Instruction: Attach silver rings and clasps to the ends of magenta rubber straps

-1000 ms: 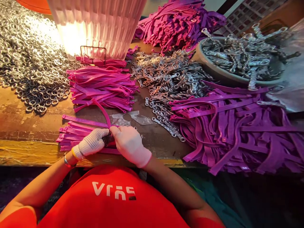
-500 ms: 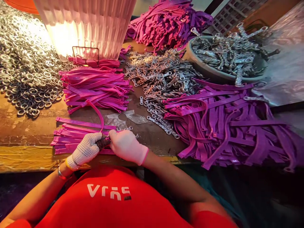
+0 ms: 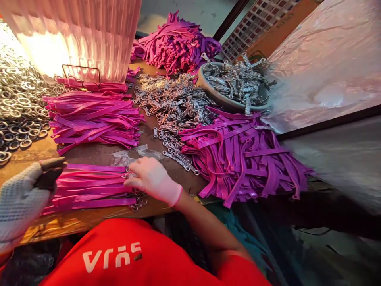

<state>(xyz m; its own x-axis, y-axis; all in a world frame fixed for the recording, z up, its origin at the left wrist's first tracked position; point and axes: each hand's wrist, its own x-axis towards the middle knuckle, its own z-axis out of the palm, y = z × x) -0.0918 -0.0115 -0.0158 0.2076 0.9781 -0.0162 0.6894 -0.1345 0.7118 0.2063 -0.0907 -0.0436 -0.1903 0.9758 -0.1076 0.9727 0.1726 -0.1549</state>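
My left hand (image 3: 22, 200), in a white dotted glove with dark finger coverings, is raised at the left edge. Its fingers and thumb are apart and nothing shows between them. My right hand (image 3: 154, 180), in a plain white glove, curls its fingertips around the metal ring end of a pink strap (image 3: 98, 168). That strap lies at the top of a row of pink straps (image 3: 95, 194) along the table's front edge. Metal rings (image 3: 137, 203) show at the row's right end, partly hidden by my right hand.
A stack of pink straps (image 3: 95, 119) lies behind the row. Loose rings (image 3: 20, 103) cover the left; metal links (image 3: 175, 103) are heaped in the middle. Purple straps (image 3: 238, 159) pile up at right, below a bowl (image 3: 220, 97) of linked metal pieces. A corrugated translucent panel (image 3: 98, 35) stands behind.
My hands were together over the row, holding a strap between them. Now they are apart, the left farther left, and the strap lies flat in the row. The view has swung right.
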